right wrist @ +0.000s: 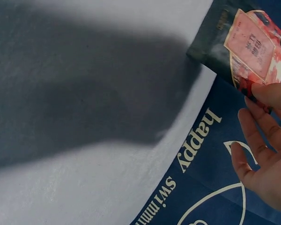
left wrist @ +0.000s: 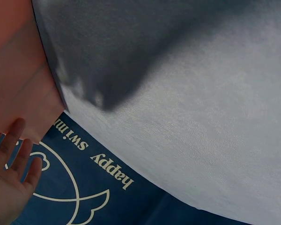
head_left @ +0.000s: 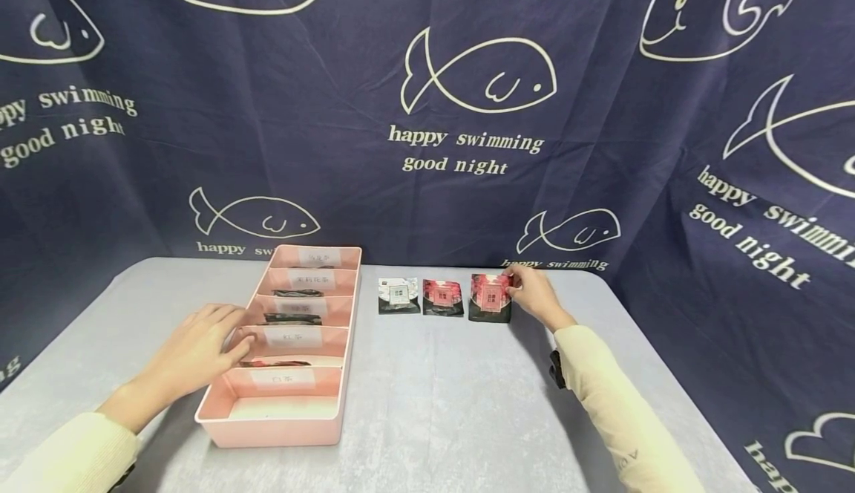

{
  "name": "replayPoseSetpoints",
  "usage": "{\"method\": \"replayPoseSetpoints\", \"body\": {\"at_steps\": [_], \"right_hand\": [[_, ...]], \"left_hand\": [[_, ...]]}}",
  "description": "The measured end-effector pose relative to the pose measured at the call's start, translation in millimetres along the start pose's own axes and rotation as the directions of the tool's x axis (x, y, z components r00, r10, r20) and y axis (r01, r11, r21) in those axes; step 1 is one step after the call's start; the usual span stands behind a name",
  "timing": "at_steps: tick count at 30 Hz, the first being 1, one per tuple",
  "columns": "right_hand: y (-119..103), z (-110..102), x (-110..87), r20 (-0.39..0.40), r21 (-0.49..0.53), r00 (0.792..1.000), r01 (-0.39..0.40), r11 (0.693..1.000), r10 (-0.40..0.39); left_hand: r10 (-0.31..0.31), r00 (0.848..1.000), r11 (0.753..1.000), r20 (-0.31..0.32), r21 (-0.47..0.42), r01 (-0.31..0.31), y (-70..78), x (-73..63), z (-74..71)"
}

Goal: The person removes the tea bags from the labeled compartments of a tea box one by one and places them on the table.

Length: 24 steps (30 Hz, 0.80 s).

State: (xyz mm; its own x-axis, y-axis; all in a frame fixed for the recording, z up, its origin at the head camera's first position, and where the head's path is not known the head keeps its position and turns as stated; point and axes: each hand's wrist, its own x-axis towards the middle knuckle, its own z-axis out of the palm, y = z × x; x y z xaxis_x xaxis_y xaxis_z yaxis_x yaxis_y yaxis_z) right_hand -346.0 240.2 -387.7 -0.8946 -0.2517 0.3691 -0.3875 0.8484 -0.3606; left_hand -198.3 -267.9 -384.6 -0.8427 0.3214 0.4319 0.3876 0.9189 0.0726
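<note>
At the right of the row, my right hand [head_left: 536, 296] pinches the upper right corner of a red and black tea packet [head_left: 490, 298] between thumb and fingers. The right wrist view shows that packet [right wrist: 253, 47] tilted, with the thumb on its edge. Beside it lie another red and black tea packet [head_left: 443, 298] and a white and black one [head_left: 398, 296]. My left hand [head_left: 200, 344] is at the left side of a pink divided box [head_left: 274, 432], fingers loosely extended by its rim. The left wrist view shows those fingers against the pink wall [left wrist: 23, 79].
Labelled compartments run front to back in the box; several hold dark or red packets [head_left: 292, 319], and the front one shows a bare floor. The grey table [head_left: 427, 411] ends at a dark blue curtain [head_left: 361, 144] with fish drawings behind and at both sides.
</note>
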Motion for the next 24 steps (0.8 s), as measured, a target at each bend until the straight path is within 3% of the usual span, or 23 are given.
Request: {"method": "replayPoseSetpoints", "body": {"at_steps": [9, 14, 19, 24], "right_hand": [[0, 12, 4.1, -0.020, -0.064, 1.000, -0.009, 0.998, 0.008], [-2, 18, 5.2, 0.029, -0.112, 0.997, -0.064, 0.992, 0.068], [-1, 20, 4.2, 0.081, -0.079, 0.990, -0.107, 0.991, 0.113], [5, 23, 4.9, 0.065, -0.054, 0.996, -0.058, 0.997, 0.062]], "left_hand": [[0.002, 1.000, 1.000, -0.005, 0.006, -0.002, 0.2, 0.0, 0.6], [0.003, 1.000, 1.000, -0.003, 0.001, -0.003, 1.6, 0.0, -1.0], [0.003, 1.000, 1.000, -0.005, 0.005, -0.003, 1.9, -0.3, -0.9], [0.005, 1.000, 1.000, -0.018, 0.009, -0.005, 1.4, -0.5, 1.0]]}}
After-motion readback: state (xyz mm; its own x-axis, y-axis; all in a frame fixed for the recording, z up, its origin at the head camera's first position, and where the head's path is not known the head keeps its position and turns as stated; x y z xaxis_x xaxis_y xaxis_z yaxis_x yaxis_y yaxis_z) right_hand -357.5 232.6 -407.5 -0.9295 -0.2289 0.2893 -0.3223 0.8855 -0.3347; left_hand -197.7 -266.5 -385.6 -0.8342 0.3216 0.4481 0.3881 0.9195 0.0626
